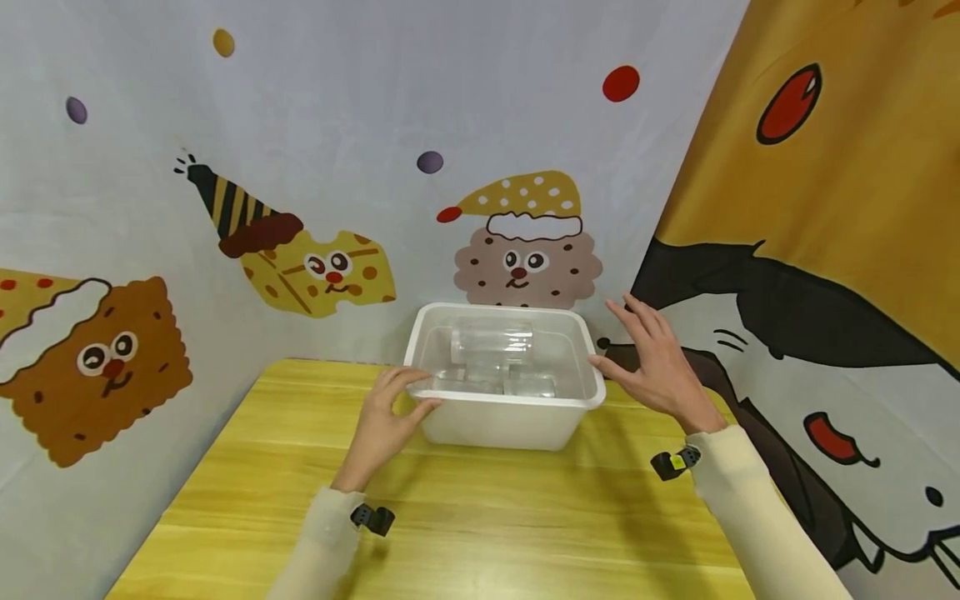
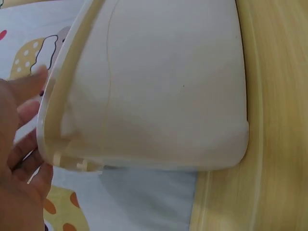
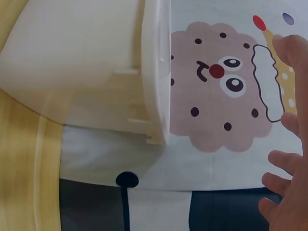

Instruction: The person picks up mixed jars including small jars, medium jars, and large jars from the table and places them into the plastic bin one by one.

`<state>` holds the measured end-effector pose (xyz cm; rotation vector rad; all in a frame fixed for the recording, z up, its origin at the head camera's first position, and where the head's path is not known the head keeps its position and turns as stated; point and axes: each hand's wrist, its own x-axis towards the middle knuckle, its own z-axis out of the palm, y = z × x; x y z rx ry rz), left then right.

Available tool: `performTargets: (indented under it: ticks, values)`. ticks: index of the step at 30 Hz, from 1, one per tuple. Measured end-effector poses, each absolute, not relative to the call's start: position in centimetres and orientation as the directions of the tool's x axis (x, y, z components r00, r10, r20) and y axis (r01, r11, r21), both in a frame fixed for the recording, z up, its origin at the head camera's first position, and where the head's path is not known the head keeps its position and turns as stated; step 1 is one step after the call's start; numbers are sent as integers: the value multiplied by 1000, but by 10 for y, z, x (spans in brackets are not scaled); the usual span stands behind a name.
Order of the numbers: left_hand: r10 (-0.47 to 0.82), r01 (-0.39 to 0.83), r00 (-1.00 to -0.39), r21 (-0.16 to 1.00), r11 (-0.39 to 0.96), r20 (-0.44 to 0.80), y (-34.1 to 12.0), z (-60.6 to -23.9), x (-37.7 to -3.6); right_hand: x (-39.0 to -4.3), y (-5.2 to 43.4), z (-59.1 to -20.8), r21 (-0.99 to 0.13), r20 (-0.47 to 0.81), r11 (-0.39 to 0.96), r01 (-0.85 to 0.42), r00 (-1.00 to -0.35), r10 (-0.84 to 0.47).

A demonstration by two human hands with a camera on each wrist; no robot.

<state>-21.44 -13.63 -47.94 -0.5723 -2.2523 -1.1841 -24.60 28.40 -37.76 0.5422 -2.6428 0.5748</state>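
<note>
A white plastic tub stood on the wooden tabletop near the middle of its far edge, close to the cartoon-printed backdrop. Inside the tub lay clear glass jars, one on its side toward the back wall of the tub; their exact number could not be told.

The left hand was at the tub's near left corner, fingers loosely bent with the tips at or just beside the rim; the left wrist view showed the fingers close against the rim edge, and whether they pressed on it could not be told. They were not closed round anything.

The right hand was held beside the tub's right rim, fingers spread and straight, holding nothing. In the right wrist view its fingertips stood apart from the rim.

Both forearms wore cream sleeves, each with a small black clip at the wrist.
</note>
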Motion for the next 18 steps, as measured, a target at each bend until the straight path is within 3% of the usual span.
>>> performTargets:
  ticks: [8,18]
  values:
    - [142,458,-869,661,595,474,-159,-478,-209,-240,300,-391,-326,473,838,-438,-843,-256]
    - [174,411,-877,511,755,449,-186,-483,-205,-228,315,-412,-324,508,840,-435,-829,-233]
